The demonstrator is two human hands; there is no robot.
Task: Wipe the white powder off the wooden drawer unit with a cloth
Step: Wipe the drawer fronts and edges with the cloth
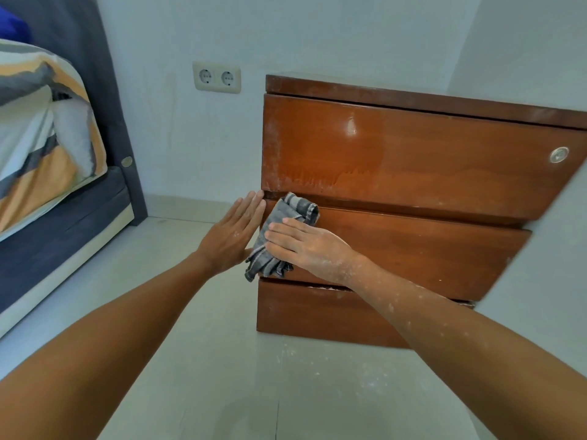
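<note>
Grey cloth lies flat on the unit's middle drawer front at its left edge, pressed by the right hand's straight fingers to wipe, while the left hand, fingers straight, braces that edge.

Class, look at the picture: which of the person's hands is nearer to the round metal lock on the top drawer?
Right. The right hand presses the cloth on the middle drawer, below-left of the lock; the left hand lies farther left, at the unit's edge.

We see a wooden drawer unit with a glossy brown varnish, dulled by matt whitish powder along its left edge. The grey cloth looks soft and woven, and the floor is smooth pale tile.
</note>
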